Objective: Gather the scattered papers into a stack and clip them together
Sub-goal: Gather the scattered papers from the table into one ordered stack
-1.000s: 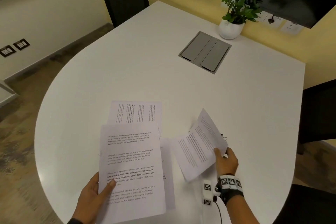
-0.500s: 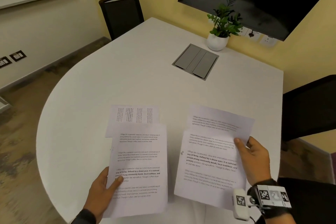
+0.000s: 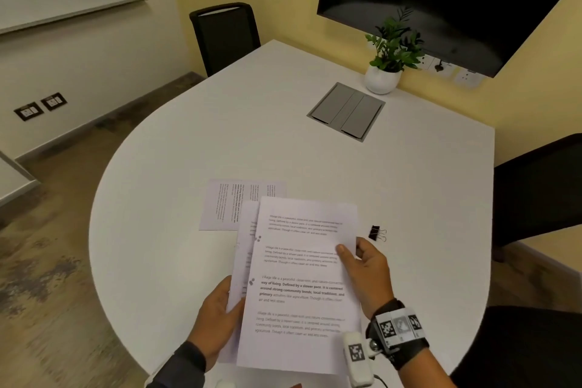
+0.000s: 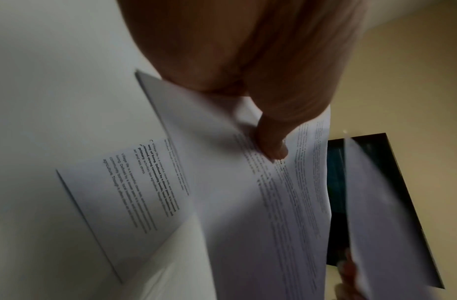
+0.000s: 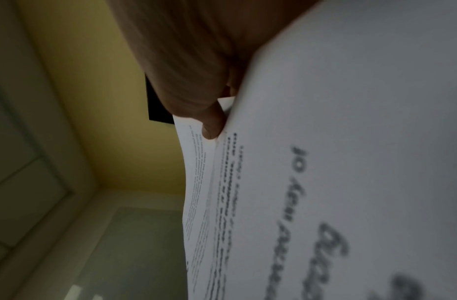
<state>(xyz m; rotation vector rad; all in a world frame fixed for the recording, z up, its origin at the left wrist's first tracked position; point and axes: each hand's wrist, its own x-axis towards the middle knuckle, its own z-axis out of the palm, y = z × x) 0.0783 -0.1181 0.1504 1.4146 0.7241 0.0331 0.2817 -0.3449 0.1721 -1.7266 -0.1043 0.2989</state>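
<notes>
Risks first, as I judge them. The sheet [image 3: 242,205] lying flat on the desk [image 3: 176,173], beyond my left hand [image 3: 217,315], is not yet in the pile; it could get forgotten if I go for the clip too soon. The two sets of papers I hold overlap but are not squared: the left set [image 3: 244,261] sticks out past the left edge of the right set [image 3: 302,277], so clipping now would bind a crooked stack. Thin paper held only at the edges may also slide or buckle as I merge them.

Left hand: thumb on top, fingers underneath, pinching the left set at its near left edge, raised off the desk.

Right hand [image 3: 368,274]: thumb pressed on the printed face, fingers behind, gripping the right set at its right edge.

Clip [image 3: 376,233]: on the desk just beyond my right hand, untouched, black.
</notes>
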